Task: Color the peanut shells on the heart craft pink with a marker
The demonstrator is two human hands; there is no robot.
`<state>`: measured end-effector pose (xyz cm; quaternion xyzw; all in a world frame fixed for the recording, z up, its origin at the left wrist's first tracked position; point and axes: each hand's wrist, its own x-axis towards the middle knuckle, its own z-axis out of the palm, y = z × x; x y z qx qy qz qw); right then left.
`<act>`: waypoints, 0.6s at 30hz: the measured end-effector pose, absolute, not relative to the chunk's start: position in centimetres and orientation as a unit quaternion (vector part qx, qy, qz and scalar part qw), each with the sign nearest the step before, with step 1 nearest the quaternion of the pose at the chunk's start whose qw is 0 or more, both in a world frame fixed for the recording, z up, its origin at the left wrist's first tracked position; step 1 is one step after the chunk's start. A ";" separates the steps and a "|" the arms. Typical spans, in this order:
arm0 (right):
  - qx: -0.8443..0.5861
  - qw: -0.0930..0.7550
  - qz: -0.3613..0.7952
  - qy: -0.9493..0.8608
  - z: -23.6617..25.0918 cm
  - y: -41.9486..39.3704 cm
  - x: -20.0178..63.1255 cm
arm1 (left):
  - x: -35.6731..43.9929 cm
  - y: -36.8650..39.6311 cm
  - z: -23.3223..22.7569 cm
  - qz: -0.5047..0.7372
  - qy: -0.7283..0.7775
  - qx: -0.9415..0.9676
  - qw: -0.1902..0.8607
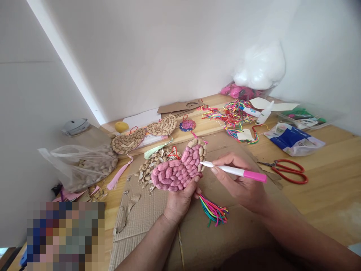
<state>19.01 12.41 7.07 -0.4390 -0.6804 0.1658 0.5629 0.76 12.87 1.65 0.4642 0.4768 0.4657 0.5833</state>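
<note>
Both forearms reach toward 12 o'clock, the left hand (180,197) cupped palm-up and pinching, the right hand (242,182) curled in a writing grip.

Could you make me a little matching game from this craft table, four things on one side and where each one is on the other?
Things:
1. pink marker
2. red scissors
3. heart of peanut shells
4. bag of peanuts

Places:
A. on the far left of the table
B. held up in the left hand
C. lying on the wood to the right of both hands
D. in the right hand, tip on the shells

Pairs: 1-D, 2-C, 3-B, 4-A
</note>
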 end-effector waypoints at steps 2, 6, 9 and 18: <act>-0.434 0.575 0.166 -0.674 6.8 12.5 19.1 | 0.8 12.8 1.6 0.464 0.478 0.468 0.581; -0.435 0.557 0.182 -0.683 6.5 12.7 19.3 | 0.8 12.7 1.5 0.461 0.480 0.473 0.577; -0.435 0.547 0.169 -0.695 6.7 12.6 19.4 | 0.8 12.7 1.4 0.455 0.480 0.483 0.574; -0.439 0.548 0.105 -0.705 7.3 12.5 19.7 | 0.7 12.9 1.1 0.447 0.477 0.487 0.579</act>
